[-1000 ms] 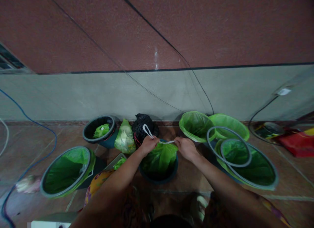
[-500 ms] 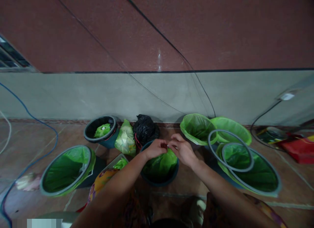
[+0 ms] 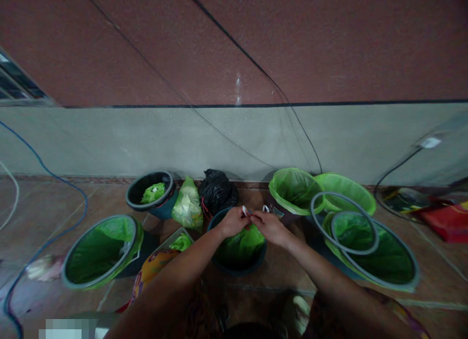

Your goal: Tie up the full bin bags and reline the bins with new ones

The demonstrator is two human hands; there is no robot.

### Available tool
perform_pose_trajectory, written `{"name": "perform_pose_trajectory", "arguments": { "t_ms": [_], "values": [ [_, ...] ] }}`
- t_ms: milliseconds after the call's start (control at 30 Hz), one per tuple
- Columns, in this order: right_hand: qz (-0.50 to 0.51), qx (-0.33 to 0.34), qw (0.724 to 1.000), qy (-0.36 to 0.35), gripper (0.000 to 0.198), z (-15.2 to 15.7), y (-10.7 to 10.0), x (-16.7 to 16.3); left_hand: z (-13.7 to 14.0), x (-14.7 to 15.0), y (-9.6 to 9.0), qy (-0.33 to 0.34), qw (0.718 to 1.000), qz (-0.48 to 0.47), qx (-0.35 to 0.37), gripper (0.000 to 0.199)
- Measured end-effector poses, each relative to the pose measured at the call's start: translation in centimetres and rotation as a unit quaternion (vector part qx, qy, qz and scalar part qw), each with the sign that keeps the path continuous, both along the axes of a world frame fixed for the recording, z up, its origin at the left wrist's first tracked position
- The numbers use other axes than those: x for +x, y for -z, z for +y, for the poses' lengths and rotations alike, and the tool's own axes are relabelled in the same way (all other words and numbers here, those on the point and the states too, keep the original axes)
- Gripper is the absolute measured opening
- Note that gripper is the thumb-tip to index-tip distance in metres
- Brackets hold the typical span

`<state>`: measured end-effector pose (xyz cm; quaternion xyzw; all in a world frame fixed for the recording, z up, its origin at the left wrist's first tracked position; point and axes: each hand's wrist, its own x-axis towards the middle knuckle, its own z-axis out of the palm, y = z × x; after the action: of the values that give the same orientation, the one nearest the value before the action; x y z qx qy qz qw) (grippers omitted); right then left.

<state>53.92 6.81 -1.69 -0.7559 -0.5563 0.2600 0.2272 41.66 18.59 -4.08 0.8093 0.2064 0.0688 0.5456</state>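
Note:
In the head view, a green bin bag (image 3: 244, 244) sits inside a dark teal bin (image 3: 239, 272) in front of me. Above its far rim, my left hand (image 3: 233, 223) is closed in a pinch on the bag's gathered top. My right hand (image 3: 271, 228) meets it fingertip to fingertip, pinching the same top. Small white strips stick up at the fingers of both hands; they look like the bag's tie ends. The exact grip is partly hidden by the fingers.
Green-lined bins stand left (image 3: 98, 251) and right (image 3: 383, 261), with a loose grey ring (image 3: 314, 227) over the right ones. By the wall sit a black tied bag (image 3: 217, 190), a filled pale green bag (image 3: 187, 205) and a black-lined bin (image 3: 133, 200). A blue hose (image 3: 54, 176) crosses the left floor.
My hands have drawn together at the bag's top, the right lowering slightly and flattening. White strips now show by the fingers. The bins have not moved.

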Motion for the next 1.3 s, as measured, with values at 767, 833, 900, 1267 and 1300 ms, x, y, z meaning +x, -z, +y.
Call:
{"name": "perform_pose_trajectory", "arguments": {
  "t_ms": [767, 833, 900, 1267, 1300],
  "values": [
    [-0.095, -0.072, 0.993, -0.002, 0.024, -0.1, -0.1, 0.1, -0.8, -0.4, -1.0, -0.080, 0.995, -0.005, 0.060, 0.019],
    [-0.093, -0.065, 0.993, 0.020, 0.024, 0.0, 0.1, 0.1, -0.8, -0.3, -0.8, -0.070, 0.992, -0.023, 0.106, 0.026],
    [-0.083, -0.047, 0.995, 0.033, 0.026, 0.0, 0.1, 0.2, -0.7, -0.3, -0.4, -0.068, 0.989, -0.040, 0.127, 0.028],
    [0.016, 0.007, 0.999, 0.030, 0.027, 0.7, 0.6, 0.1, -1.6, -0.3, 0.4, -0.080, 0.980, -0.065, 0.170, 0.018],
    [0.052, 0.007, 0.998, 0.031, 0.026, 0.7, 0.6, 0.2, -1.7, -0.3, 0.4, -0.083, 0.980, -0.059, 0.169, 0.016]
  ]
}}
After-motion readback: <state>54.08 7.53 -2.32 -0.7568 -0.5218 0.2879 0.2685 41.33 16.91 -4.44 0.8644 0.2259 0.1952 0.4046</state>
